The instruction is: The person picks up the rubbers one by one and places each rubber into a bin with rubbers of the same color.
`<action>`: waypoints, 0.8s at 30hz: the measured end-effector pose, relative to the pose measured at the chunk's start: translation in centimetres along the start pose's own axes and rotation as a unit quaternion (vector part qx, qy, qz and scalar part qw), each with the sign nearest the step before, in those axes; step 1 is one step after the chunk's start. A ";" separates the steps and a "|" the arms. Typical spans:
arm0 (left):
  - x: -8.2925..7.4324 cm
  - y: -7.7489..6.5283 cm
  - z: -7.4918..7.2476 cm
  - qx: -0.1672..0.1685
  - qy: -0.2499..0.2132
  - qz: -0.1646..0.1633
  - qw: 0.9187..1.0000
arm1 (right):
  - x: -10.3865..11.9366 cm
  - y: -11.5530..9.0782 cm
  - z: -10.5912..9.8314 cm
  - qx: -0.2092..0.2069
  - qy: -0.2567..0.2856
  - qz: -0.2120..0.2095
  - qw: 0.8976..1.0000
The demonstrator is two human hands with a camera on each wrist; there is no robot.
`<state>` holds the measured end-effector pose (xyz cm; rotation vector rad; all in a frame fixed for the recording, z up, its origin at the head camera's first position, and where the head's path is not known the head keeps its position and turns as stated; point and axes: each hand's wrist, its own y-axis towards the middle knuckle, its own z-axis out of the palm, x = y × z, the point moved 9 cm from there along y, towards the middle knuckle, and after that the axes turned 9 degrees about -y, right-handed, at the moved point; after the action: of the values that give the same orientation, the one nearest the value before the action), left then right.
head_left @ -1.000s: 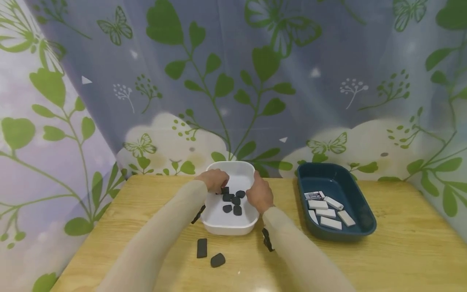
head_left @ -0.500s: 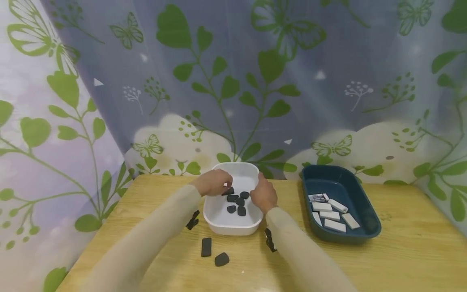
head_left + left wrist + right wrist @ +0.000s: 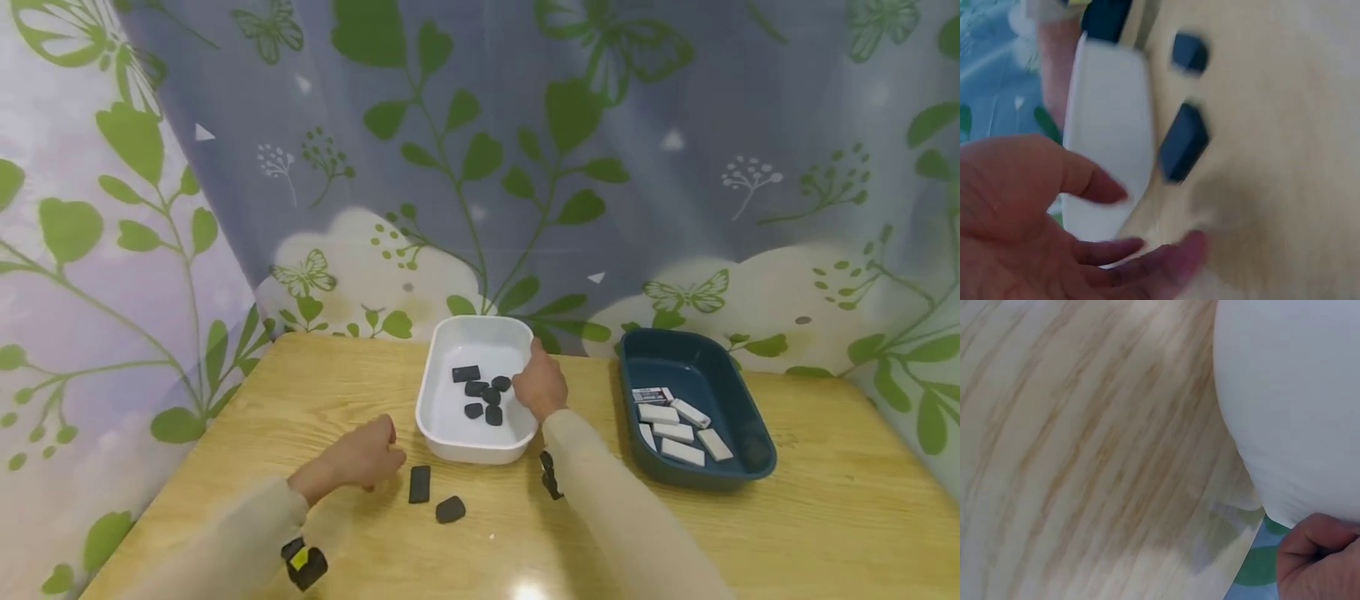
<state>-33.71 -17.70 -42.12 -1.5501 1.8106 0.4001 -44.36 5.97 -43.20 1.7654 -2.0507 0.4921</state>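
Observation:
My left hand point(image 3: 360, 454) is over the table, left of a dark rectangular block point(image 3: 420, 484), with its fingers apart and nothing between them in the left wrist view. A dark rounded piece point(image 3: 451, 509) lies just right of that block. My right hand point(image 3: 542, 385) grips the right rim of a white plastic tub point(image 3: 472, 451); in the right wrist view its curled fingers point(image 3: 1316, 540) are at the tub's edge. Inside the tub lie a dark rectangular block point(image 3: 466, 374) and several small dark pieces point(image 3: 491, 397).
To the right stands a dark blue tub point(image 3: 697, 478) holding several white blocks point(image 3: 682, 452) and one piece with a printed label point(image 3: 652, 395). A patterned curtain point(image 3: 480, 208) hangs along the back edge of the wooden table point(image 3: 825, 533).
My left hand has let go of the dark rectangular block inside the white tub and moved out, toward me and left, to the table. My right hand stays on the rim.

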 end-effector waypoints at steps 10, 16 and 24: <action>-2.0 -1.2 3.4 -0.041 0.153 0.050 0.986 | 0.3 -0.1 -0.3 -0.013 -0.015 -0.006 1.000; -2.2 -0.9 4.0 -0.062 0.145 0.073 0.985 | 0.2 -0.1 -0.3 -0.008 -0.010 0.002 1.000; -1.5 -1.2 3.0 -0.078 0.117 0.080 0.987 | 0.2 0.1 0.1 -0.004 -0.018 0.004 1.000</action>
<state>-31.65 -14.94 -42.92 -1.6173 2.1391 0.4600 -44.49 5.78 -43.14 1.7744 -2.0812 0.4583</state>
